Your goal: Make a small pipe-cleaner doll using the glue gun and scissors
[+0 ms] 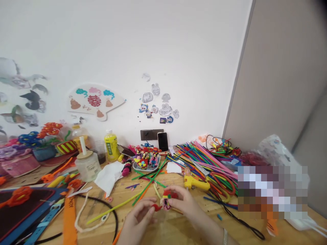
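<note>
Low in the middle of the view, my two hands meet over the wooden table (158, 231). My right hand (182, 201) is closed around a small pipe-cleaner figure (168, 199) with a red top and a pink face. My left hand (138, 217) pinches a small red piece (155, 207) held against the figure's left side. A silver bracelet (224, 236) shows on my right wrist. A yellow glue gun (195, 183) lies just behind my right hand.
A large pile of coloured pipe cleaners (204, 160) spreads at the right. A plate of finished figures (146, 160), a phone (162, 141), a yellow bottle (110, 145), a lidded jar (88, 165) and white tissue (109, 175) stand behind. Black cable (112, 211) loops at left.
</note>
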`<state>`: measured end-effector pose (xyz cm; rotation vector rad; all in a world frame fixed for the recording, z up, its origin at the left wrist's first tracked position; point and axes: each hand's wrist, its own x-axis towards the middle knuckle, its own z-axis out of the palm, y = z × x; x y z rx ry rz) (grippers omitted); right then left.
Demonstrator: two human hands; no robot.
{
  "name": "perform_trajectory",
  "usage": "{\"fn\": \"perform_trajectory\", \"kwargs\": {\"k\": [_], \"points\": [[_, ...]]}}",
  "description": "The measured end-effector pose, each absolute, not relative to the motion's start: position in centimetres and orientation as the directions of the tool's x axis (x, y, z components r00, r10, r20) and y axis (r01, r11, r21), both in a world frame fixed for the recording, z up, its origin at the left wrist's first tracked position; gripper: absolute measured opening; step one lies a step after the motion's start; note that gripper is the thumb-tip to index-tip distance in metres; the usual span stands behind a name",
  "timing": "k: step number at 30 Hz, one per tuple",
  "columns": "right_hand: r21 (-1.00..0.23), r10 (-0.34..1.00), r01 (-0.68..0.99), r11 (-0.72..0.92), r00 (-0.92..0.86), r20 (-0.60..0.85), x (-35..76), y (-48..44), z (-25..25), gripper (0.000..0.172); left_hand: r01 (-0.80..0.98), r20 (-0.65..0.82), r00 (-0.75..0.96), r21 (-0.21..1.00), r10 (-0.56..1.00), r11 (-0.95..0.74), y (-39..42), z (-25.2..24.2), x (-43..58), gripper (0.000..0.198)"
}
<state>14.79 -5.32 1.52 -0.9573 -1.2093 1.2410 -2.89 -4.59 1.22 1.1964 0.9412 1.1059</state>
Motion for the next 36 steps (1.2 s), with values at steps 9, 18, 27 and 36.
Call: {"fn": "perform_trajectory", "kwargs": {"k": [9,18,27,36], "points": [[-0.972,0.962,-0.198,0.129,-0.213,0.171,14.9,-5.4,0.9,0.039,-0.107,0.057,0.171,0.994,0.984,-0.039,-4.2,2.6,-3.3,0.034],[-0.986,0.958,-0.136,0.095,-0.256,0.127,14.2,-5.9,0.8,0.044,0.077,0.163,0.159,0.981,0.974,-0.177,-4.2,2.1,-3.6,0.019],[-0.992,0.967,-0.073,0.103,-0.226,0.117,14.2,-6.1,1.2,0.041,0.154,0.193,0.166,0.964,0.967,-0.219,-4.4,2.4,-3.6,0.017],[-0.992,0.966,-0.092,0.086,-0.237,0.105,13.8,-6.3,1.5,0.04,0.159,0.215,0.177,0.957,0.96,-0.244,-4.4,2.5,-3.6,0.014]]}}
